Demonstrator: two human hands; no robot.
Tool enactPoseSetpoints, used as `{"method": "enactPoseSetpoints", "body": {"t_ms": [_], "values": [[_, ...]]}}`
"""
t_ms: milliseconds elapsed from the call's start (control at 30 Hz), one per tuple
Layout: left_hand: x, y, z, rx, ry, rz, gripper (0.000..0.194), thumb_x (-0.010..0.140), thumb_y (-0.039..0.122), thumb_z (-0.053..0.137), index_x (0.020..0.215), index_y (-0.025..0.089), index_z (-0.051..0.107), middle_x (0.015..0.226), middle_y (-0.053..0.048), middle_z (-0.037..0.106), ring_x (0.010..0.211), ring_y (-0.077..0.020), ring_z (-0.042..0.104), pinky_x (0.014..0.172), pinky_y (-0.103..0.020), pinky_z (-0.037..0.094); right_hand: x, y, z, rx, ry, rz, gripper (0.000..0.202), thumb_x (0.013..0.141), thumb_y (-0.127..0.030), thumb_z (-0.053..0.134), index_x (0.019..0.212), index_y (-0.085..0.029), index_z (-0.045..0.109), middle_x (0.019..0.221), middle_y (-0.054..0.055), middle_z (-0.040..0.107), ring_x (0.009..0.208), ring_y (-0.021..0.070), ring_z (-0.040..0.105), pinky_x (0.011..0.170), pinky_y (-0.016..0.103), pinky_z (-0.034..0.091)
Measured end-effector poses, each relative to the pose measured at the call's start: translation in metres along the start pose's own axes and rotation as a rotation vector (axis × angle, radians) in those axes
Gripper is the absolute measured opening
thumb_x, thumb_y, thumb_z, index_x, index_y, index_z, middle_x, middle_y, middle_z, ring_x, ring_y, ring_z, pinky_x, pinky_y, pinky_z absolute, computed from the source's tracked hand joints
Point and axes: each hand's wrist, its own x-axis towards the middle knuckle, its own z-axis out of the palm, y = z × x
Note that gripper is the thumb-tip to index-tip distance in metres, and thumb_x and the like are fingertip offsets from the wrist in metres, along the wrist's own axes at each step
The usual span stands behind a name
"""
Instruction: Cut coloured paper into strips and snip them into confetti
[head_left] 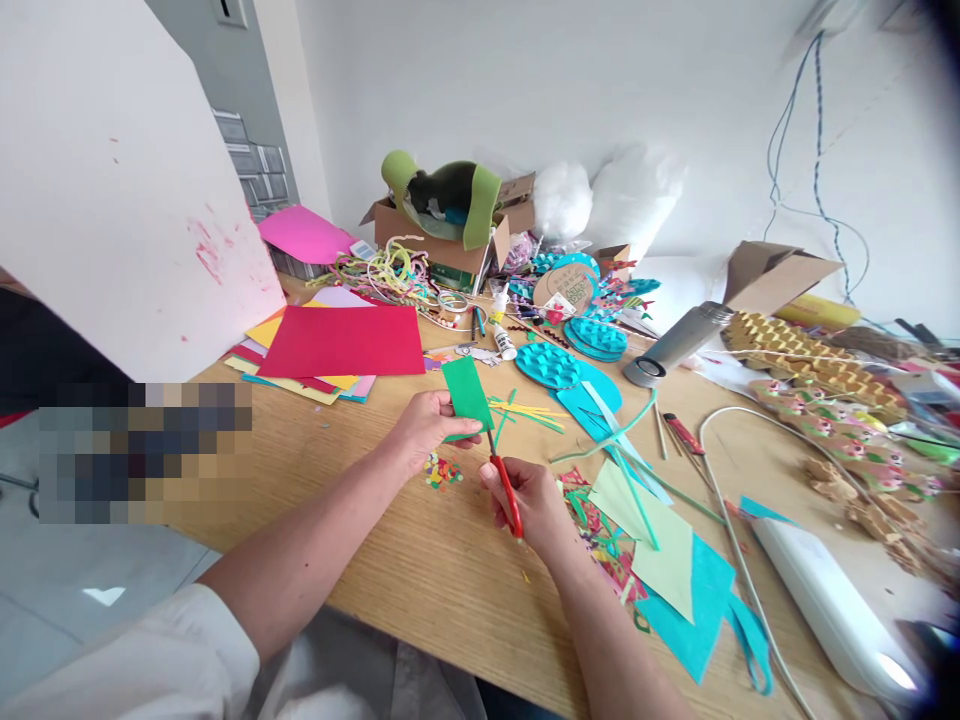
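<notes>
My left hand [433, 428] pinches a folded piece of green paper [466, 390] by its lower left part, above the wooden table. My right hand [534, 500] grips a pair of scissors with red handles [510, 498]. The scissor blades point up and meet the lower right corner of the green paper; whether they are cutting into it I cannot tell. Below the paper lies a small pile of colored paper dots [442, 472]. Thin yellow and green paper strips [536, 413] lie just right of the paper.
Red paper [345, 340] tops a stack of colored sheets at back left. Paper scraps [600, 530], pale green paper [660, 540] and blue paper [694, 610] lie right of my right hand. Farther right are a box cutter [684, 434], a metal flask [679, 345] and a white lamp [829, 600] with its cable.
</notes>
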Motion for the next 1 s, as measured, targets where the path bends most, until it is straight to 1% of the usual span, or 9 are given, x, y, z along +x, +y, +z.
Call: {"method": "enactPoseSetpoints", "body": {"t_ms": [300, 400, 500, 633, 767, 1000], "values": [[-0.0026, 0.0025, 0.0027, 0.012, 0.025, -0.006, 0.024, 0.055, 0.018, 0.076, 0.076, 0.012, 0.065, 0.072, -0.006, 0.070, 0.059, -0.0152, 0.065, 0.056, -0.026, 0.051, -0.0002, -0.0013, 0.0003, 0.008, -0.021, 0.004, 0.043, 0.079, -0.053, 0.056, 0.057, -0.017, 0.046, 0.042, -0.002, 0.050, 0.035, 0.0098, 0.046, 0.037, 0.018, 0.028], [-0.0030, 0.0028, 0.0032, 0.014, 0.031, -0.012, 0.025, 0.055, 0.018, 0.076, 0.076, 0.011, 0.065, 0.074, -0.007, 0.071, 0.058, -0.0152, 0.065, 0.057, -0.026, 0.051, -0.0001, -0.0020, 0.0008, 0.009, -0.019, 0.001, 0.043, 0.079, -0.054, 0.056, 0.058, -0.017, 0.047, 0.042, -0.002, 0.050, 0.035, 0.0100, 0.047, 0.037, 0.018, 0.028], [-0.0037, 0.0032, 0.0042, 0.012, 0.038, -0.017, 0.024, 0.055, 0.017, 0.076, 0.076, 0.011, 0.065, 0.074, -0.007, 0.071, 0.058, -0.0152, 0.064, 0.056, -0.026, 0.051, -0.0005, -0.0016, 0.0013, 0.006, -0.016, 0.007, 0.043, 0.079, -0.055, 0.056, 0.059, -0.017, 0.048, 0.041, -0.002, 0.049, 0.035, 0.0107, 0.047, 0.036, 0.019, 0.027], [-0.0048, 0.0043, 0.0054, 0.008, 0.047, -0.022, 0.022, 0.055, 0.016, 0.075, 0.074, 0.011, 0.065, 0.072, -0.006, 0.070, 0.057, -0.0146, 0.064, 0.056, -0.026, 0.050, -0.0017, -0.0020, 0.0019, 0.016, -0.010, 0.012, 0.044, 0.079, -0.055, 0.055, 0.057, -0.018, 0.045, 0.040, -0.003, 0.047, 0.034, 0.0108, 0.048, 0.036, 0.019, 0.027], [-0.0042, 0.0049, 0.0052, 0.003, 0.045, -0.030, 0.021, 0.055, 0.016, 0.075, 0.073, 0.012, 0.065, 0.070, -0.006, 0.070, 0.057, -0.0146, 0.063, 0.056, -0.026, 0.050, -0.0024, -0.0043, 0.0021, 0.014, -0.002, 0.013, 0.045, 0.079, -0.054, 0.055, 0.055, -0.019, 0.041, 0.040, -0.003, 0.047, 0.034, 0.0103, 0.047, 0.036, 0.019, 0.027], [-0.0028, 0.0034, 0.0041, -0.013, 0.037, -0.031, 0.021, 0.054, 0.016, 0.075, 0.072, 0.012, 0.065, 0.067, -0.005, 0.069, 0.056, -0.0148, 0.063, 0.056, -0.027, 0.050, -0.0027, -0.0054, 0.0027, 0.015, 0.004, 0.015, 0.046, 0.079, -0.055, 0.055, 0.055, -0.019, 0.041, 0.039, -0.003, 0.047, 0.034, 0.0105, 0.047, 0.036, 0.019, 0.027]]}}
